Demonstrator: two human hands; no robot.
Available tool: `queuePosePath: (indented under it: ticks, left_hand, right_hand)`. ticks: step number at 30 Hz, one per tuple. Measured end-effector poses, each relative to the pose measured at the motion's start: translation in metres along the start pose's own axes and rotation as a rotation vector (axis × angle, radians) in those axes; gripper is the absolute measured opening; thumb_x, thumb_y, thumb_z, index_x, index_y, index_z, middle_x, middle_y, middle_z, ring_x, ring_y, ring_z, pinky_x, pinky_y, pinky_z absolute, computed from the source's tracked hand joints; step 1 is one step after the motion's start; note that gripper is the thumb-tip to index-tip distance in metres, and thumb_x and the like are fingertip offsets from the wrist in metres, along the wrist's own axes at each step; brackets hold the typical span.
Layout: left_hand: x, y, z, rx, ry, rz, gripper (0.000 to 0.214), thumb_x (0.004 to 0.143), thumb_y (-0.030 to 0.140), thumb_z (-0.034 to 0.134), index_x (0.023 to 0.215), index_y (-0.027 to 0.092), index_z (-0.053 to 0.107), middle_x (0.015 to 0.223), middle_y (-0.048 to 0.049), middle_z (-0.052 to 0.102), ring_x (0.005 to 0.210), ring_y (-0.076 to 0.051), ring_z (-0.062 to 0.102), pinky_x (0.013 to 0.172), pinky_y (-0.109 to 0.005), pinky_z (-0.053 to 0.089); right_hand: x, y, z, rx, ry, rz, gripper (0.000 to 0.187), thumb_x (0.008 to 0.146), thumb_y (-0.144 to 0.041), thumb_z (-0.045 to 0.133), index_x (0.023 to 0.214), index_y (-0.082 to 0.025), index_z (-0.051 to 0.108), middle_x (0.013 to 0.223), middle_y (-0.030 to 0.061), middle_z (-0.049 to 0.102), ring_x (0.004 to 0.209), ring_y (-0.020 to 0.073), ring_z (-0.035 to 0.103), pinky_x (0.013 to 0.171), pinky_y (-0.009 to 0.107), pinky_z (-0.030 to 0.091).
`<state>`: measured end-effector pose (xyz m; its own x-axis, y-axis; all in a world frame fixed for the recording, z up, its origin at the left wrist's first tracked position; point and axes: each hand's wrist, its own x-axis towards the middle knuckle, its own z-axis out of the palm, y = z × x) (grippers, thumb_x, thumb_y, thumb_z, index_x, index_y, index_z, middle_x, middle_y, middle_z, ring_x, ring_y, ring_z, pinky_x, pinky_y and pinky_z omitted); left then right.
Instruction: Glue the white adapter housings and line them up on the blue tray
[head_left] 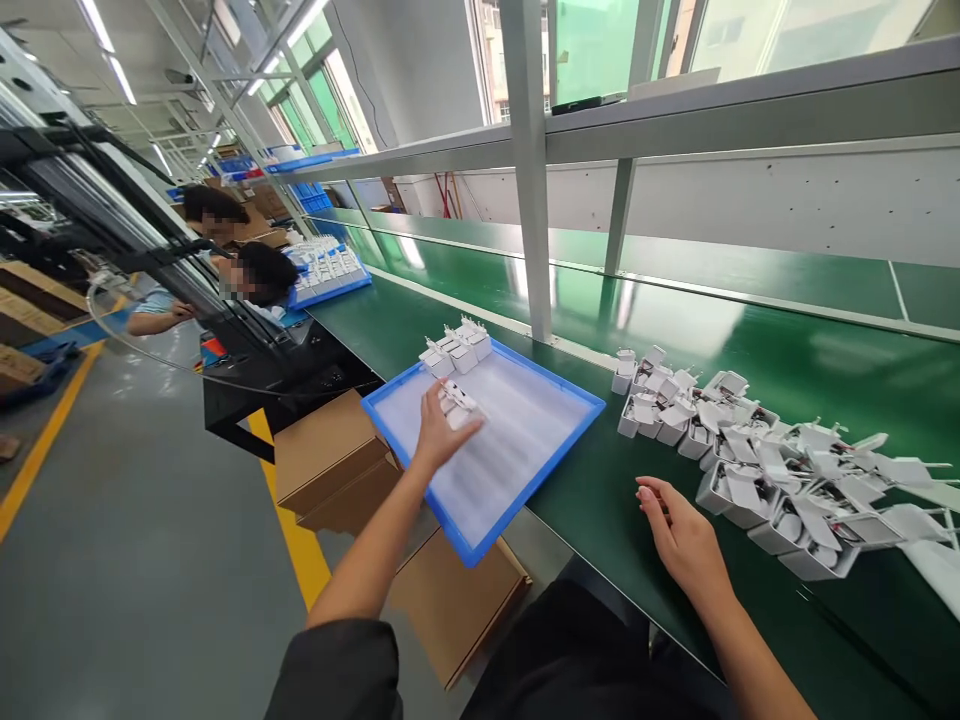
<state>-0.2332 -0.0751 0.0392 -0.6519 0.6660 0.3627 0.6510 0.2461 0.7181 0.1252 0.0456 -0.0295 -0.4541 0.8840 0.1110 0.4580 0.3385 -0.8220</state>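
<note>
My left hand point(439, 432) is closed round a small white plastic housing point(459, 402), over the far left part of a shallow tray point(517, 440) with a blue rim and pale floor. Several similar white housings point(456, 347) stand in a row at the tray's far corner. My right hand point(684, 535) hovers over or rests on the green bench, its fingers loosely curled and apart, with nothing visible in them. To its right are many open white housings point(765, 460) with raised flaps and small parts inside.
The green bench point(592, 510) runs along a metal frame post point(529, 180). Cardboard boxes point(334, 450) stand below the tray, which overhangs the bench edge. Farther left are two people point(214, 215), another filled blue tray point(330, 270) and a black machine frame point(292, 370).
</note>
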Motion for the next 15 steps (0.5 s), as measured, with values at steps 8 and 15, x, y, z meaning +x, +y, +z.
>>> queuePosePath:
  ticks: [8, 15]
  left_hand:
    - [0.094, -0.048, 0.009, 0.434, -0.169, 0.019, 0.089, 0.072, 0.034, 0.079, 0.148, 0.017, 0.035, 0.148, -0.0165, 0.043, 0.141, -0.033, 0.034, 0.120, -0.046, 0.028]
    - [0.091, -0.062, 0.019, 0.599, -0.033, -0.009, 0.098, 0.077, 0.050, 0.078, 0.156, 0.020, 0.028, 0.163, -0.0191, 0.024, 0.148, -0.040, 0.020, 0.119, -0.052, 0.025]
  right_hand:
    - [0.001, 0.009, 0.005, -0.022, -0.018, -0.034, 0.053, 0.094, -0.067, 0.038, 0.107, -0.024, 0.068, 0.101, 0.0074, 0.077, 0.078, 0.0230, 0.073, 0.070, 0.036, 0.058]
    - [0.002, 0.014, 0.006, -0.038, -0.041, -0.045, 0.052, 0.094, -0.066, 0.040, 0.108, -0.025, 0.069, 0.097, 0.0062, 0.076, 0.081, 0.0227, 0.073, 0.073, 0.036, 0.059]
